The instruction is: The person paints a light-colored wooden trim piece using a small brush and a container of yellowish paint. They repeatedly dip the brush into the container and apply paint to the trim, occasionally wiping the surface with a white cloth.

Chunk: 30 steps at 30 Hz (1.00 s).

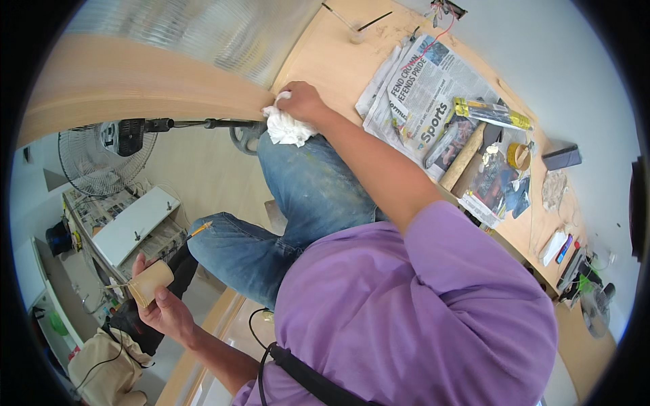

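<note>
My right hand (302, 104) grips a crumpled white cloth (289, 127) against the end of a pale wooden panel edge (223, 104), just above my knee. The cloth hangs down onto my jeans (315, 177). Out to the other side, my left hand (165, 309) holds a small beige cup (155, 279), tilted, with a thin stick (116, 287) poking from its mouth. A slim paintbrush (199, 230) with an orange-brown tip also extends from this hand, above my other knee. What the cup contains is hidden.
Newspaper (406, 96) covers part of the wooden desk (325, 56), with a hammer (467, 152), a tape roll (519, 155) and packaged brushes (492, 112) on it. Two brushes stand in a clear cup (357, 35). A phone (562, 157) lies nearby. A fan (109, 152) stands beyond the panel.
</note>
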Available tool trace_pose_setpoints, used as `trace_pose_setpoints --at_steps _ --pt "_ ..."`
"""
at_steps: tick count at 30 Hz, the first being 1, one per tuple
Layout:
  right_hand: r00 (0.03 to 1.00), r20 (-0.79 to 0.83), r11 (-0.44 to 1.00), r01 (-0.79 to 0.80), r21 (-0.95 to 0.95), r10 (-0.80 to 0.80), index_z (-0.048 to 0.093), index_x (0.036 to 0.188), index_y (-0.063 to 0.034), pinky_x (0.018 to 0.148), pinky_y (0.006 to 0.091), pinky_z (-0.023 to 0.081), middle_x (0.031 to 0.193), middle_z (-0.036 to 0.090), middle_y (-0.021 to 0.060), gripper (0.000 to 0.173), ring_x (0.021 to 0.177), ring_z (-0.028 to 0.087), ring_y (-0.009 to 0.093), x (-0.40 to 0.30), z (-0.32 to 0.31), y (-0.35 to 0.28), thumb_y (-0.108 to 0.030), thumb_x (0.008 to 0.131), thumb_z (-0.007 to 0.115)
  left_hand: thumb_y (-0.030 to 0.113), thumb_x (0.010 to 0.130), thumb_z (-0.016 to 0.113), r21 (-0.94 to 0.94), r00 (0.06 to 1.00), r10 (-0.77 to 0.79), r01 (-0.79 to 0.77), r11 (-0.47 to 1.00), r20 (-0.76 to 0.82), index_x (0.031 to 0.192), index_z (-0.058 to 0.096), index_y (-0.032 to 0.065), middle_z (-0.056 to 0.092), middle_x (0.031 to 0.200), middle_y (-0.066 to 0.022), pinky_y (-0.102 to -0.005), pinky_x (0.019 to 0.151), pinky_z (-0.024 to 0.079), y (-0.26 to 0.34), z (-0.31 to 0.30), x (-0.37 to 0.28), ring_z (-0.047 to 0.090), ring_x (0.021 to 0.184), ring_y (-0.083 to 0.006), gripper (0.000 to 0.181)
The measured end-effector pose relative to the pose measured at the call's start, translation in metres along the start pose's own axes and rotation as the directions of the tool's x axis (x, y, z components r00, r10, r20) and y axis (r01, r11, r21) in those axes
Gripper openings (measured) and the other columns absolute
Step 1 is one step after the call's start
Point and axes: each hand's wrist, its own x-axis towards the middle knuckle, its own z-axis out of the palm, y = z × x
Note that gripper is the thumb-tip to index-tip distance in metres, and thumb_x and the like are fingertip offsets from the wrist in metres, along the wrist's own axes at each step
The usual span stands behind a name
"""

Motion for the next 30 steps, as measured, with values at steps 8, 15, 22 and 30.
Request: trace_pose_setpoints --at_steps 8,15,22,30 --pt "0.977 -0.214 0.997 0.019 0.078 -0.002 0.063 0.121 -0.0023 0.094 0.0418 0.053 0.114 0.070 0.0237 0.050 0.108 0.067 0.038 -0.009 -0.024 0.015 -0.025 0.078 0.075 0.034 0.091 0.075 -0.061 0.997 0.028 -0.024 0.998 0.074 0.133 0.056 -0.0097 0.052 0.145 -0.0244 -0.0385 0.104 0.047 -0.007 -0.011 -0.003 0.060 0.121 -0.0267 0.063" --pt "0.963 -0.249 0.993 0.085 -0.076 -0.102 0.076 0.104 -0.0037 0.092 0.0444 0.054 0.107 0.072 0.0238 0.032 0.101 0.069 0.039 0.037 -0.003 -0.001 -0.023 0.080 0.068 0.035 0.091 0.075 -0.101 0.994 0.044 -0.033 0.994 0.101 0.131 0.057 -0.0096 0.052 0.145 -0.0236 -0.0382 0.104 0.047 -0.008 0.004 0.002 0.060 0.120 -0.0267 0.062" --pt "0.940 0.309 0.957 0.214 -0.195 -0.147 0.076 0.109 -0.0048 0.090 0.0414 0.054 0.110 0.072 0.0217 0.041 0.103 0.068 0.036 0.068 -0.031 -0.010 -0.033 0.080 0.067 0.037 0.091 0.075 -0.078 0.997 0.050 -0.046 0.996 0.054 0.129 0.058 -0.0102 0.054 0.144 -0.0222 -0.0368 0.103 0.046 -0.010 0.005 0.000 0.060 0.119 -0.0249 0.063" --pt "0.977 0.146 0.972 0.176 -0.156 -0.153 0.074 0.103 0.0021 0.076 0.0391 0.053 0.103 0.073 0.0210 0.039 0.087 0.069 0.030 0.075 -0.022 0.010 -0.028 0.078 0.066 0.041 0.088 0.079 -0.064 0.996 0.077 -0.074 0.995 0.035 0.131 0.057 -0.0112 0.058 0.138 -0.0232 -0.0395 0.100 0.049 0.003 0.019 0.008 0.062 0.114 -0.0274 0.071"
